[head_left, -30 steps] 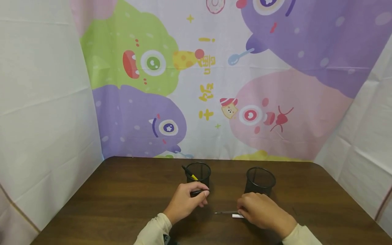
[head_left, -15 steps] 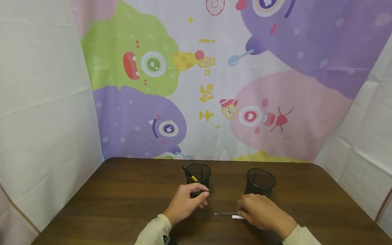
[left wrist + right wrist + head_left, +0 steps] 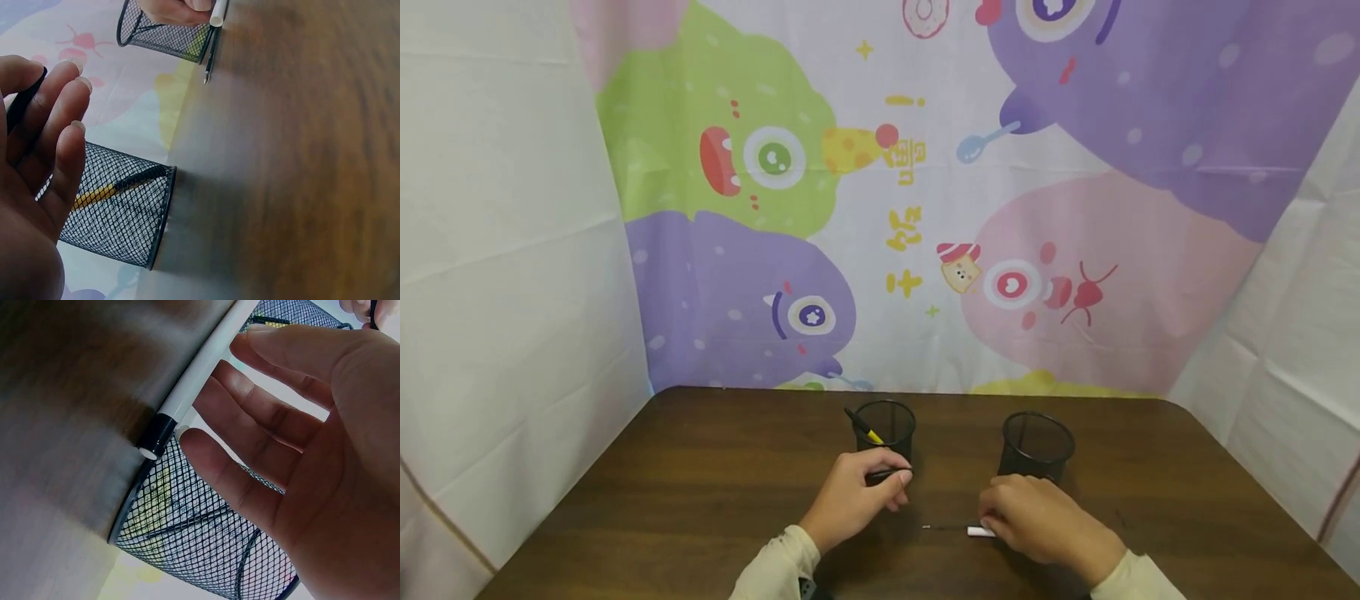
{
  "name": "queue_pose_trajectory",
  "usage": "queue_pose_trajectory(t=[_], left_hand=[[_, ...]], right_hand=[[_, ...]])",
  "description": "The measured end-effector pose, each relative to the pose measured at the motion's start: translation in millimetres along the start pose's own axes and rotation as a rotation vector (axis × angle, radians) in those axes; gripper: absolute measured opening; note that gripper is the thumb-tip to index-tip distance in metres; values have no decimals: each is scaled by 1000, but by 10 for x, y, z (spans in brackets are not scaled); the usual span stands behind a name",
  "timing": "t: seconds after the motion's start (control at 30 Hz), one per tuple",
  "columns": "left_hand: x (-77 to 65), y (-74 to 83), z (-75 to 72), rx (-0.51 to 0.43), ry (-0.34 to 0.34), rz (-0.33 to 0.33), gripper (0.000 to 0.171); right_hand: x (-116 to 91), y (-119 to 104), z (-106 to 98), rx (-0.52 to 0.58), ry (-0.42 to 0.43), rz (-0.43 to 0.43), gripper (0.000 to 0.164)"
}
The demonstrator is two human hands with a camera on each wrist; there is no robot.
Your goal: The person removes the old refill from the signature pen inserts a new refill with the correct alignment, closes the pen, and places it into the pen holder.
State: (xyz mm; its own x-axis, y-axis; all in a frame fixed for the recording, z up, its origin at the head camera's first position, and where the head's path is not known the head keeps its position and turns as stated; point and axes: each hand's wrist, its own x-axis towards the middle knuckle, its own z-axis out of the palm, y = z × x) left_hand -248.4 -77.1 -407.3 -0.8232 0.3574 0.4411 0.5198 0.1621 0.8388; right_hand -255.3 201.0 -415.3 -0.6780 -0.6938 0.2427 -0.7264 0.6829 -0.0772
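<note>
My left hand pinches a slim black tapered piece between thumb and forefinger, in front of the left mesh pen cup. That cup holds a black-and-yellow pen. On the right, my right hand holds a white marker with a black end, its fingers partly hidden behind the barrel in the right wrist view. A thin dark pen with a silvery tip points out beside the marker, low over the table. The right mesh pen cup stands just beyond this hand.
Both cups stand on a dark wood table. Behind it hangs a cloth backdrop printed with cartoon creatures. White cloth walls close off the left and right sides.
The thin dark pen beside the marker has dipped slightly and now lines up more closely with the marker. Both hands have stayed almost in place, still holding their things.
</note>
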Motion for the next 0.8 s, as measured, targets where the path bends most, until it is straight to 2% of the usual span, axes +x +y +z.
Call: queue_pose_trajectory(t=[0.23, 0.47, 0.67, 0.8], left_hand=[[-2, -6, -6, -1, -2, -8, 6], [-6, -5, -7, 3, -1, -13, 6], [-9, -13, -5, 3, -3, -22, 5], [-9, -15, -8, -3, -8, -13, 5]], right_hand=[[16, 12, 9, -6, 5, 18, 14], [24, 5, 9, 32, -4, 58, 13], [31, -21, -25, 40, 24, 58, 11], [41, -51, -66, 28, 60, 51, 16]])
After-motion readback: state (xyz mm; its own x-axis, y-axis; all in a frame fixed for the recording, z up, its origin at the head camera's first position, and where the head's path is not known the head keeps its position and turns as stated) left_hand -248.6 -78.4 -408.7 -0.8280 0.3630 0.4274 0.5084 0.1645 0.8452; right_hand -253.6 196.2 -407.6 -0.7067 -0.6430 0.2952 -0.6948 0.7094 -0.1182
